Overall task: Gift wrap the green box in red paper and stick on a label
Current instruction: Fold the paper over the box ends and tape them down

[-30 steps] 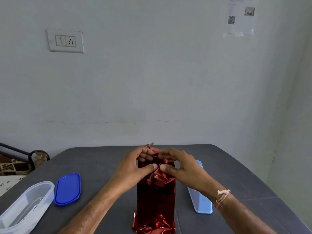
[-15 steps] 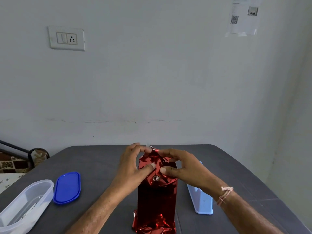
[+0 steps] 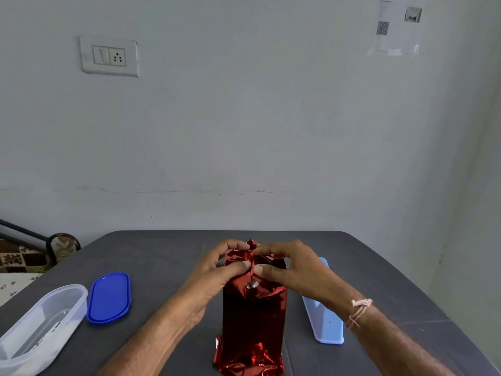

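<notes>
While the green box stands upright inside its red paper (image 3: 253, 318) near my edge of the desk (image 3: 162, 253), I have both hands at its top end. My left hand (image 3: 214, 278) comes in from the left of the box and pinches the gathered foil between thumb and curled fingers. My right hand (image 3: 296, 270) mirrors it from the right, its thumb tip nearly touching the other thumb over the middle of the top. None of the green shows: the paper covers every side I can see, and its lower end is crumpled against the desk at the foot of the box.

I judge this to be the closing of the top end. To do it well, I should press the loose foil flat onto the top of the box rather than bunch it. Each flap wants creasing along the box's edge, and one thumb should hold the fold down while the other hand fetches something to fix it. Foil like this probably springs back and tears at sharp folds, so a firm, slow press suits it better than tugging. The tall box could tip if I push sideways, so pressing straight down is safer.

Left of the box lies a blue lid (image 3: 109, 297), with a clear tub (image 3: 40, 321) further left. Just right of the box lies a pale blue container (image 3: 326, 318). I see no label anywhere.
</notes>
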Tool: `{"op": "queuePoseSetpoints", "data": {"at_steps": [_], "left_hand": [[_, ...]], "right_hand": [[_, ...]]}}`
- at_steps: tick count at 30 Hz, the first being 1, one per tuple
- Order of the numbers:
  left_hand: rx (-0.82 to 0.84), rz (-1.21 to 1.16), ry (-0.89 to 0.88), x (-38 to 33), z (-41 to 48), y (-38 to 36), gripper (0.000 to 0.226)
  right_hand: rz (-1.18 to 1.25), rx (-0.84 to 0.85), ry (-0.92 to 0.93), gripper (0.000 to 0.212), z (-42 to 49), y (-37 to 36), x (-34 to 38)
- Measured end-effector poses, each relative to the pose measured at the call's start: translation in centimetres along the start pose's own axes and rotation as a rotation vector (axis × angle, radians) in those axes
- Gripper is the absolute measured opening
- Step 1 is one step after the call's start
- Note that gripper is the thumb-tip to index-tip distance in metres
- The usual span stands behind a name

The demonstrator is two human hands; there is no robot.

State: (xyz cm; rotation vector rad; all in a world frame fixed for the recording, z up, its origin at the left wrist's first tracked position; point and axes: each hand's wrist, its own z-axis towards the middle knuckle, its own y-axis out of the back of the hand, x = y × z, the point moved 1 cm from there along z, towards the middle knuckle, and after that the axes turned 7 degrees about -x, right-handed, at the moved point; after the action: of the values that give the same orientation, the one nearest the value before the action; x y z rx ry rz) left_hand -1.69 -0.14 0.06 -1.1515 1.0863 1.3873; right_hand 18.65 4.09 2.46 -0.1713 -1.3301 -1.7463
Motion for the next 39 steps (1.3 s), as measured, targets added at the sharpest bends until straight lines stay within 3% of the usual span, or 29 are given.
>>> {"op": "queuePoseSetpoints", "data": {"at_steps": [6,13,29,35,39], "left_hand": [[0.03,-0.003,0.018,0.0,0.4,-0.1,0.023],[0.089,0.045,0.001,0.2,0.7,0.1,0.041],[0.148,0.178,0.0,0.0,1.0,0.9,0.052],[0.146,0.206,0.0,-0.2,1.0,0.8,0.056],[0.148,0.219,0.015,-0.3,0.9,0.8,0.056]], "right_hand": [[0.026,0.009,-0.004,0.057,-0.1,0.1,-0.2],[0.043,0.021,-0.043,0.071,-0.2,0.0,-0.4],[-0.033,0.018,0.006,0.096,-0.6,-0.3,-0.3],[0.136,-0.022,0.005,0.09,-1.7,0.1,-0.3],[0.385,-0.234,-0.06,0.063,-3.5,1.1,-1.2]]}}
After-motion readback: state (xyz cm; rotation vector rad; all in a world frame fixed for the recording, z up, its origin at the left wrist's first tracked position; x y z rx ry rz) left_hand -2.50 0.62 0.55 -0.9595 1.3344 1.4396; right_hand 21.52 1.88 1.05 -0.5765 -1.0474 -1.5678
